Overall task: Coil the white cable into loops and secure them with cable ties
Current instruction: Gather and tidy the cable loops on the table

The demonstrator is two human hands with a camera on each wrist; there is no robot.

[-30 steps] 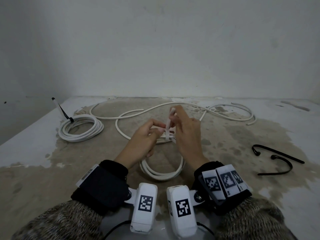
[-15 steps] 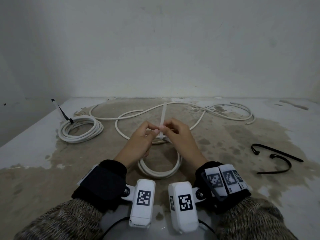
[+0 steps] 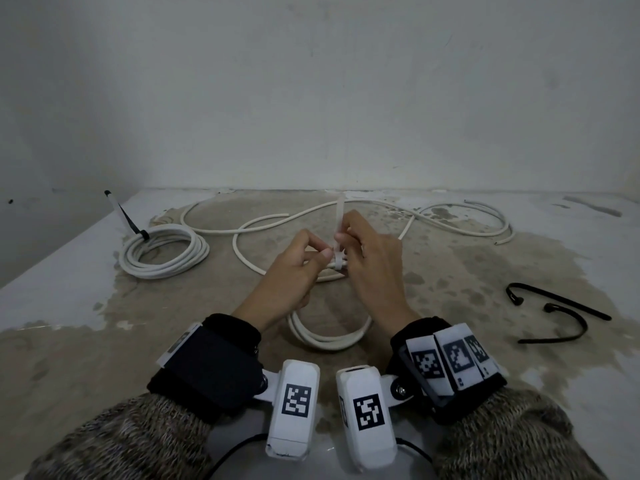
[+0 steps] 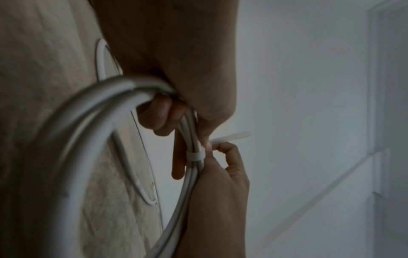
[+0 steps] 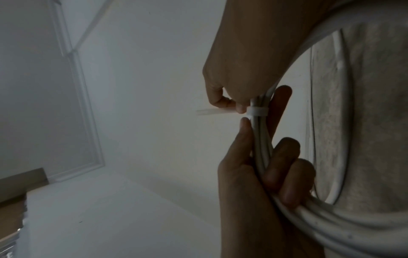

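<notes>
Since half a second ago, both hands sit slightly higher and further up the frame, and the tie's tail stands a little taller above them. Left-hand fingers point(image 4: 163, 113) curl round the bundled strands of the white cable coil point(image 3: 329, 336), with the thumb and forefinger pinching beside the white cable tie point(image 3: 338, 233). The left hand point(image 3: 294, 271) is at the middle of the head view. The right hand point(image 3: 375, 268), just right of it, pinches the tie's tail between thumb and forefinger, while its other fingers point(image 5: 284, 153) wrap the coil strands. From the right wrist view, the tie point(image 5: 257, 111) forms a closed band round the strands, its tail pointing left. The coil hangs from both hands down toward the counter point(image 3: 86, 341); whether its lower arc touches the surface I cannot tell. Loose white cable point(image 3: 450, 230) snakes across the far middle of the counter. At the left lies a finished coil point(image 3: 162, 254) bound with a black tie point(image 3: 130, 221). Two black cable ties point(image 3: 561, 317) lie at the right, well apart from the hands.
</notes>
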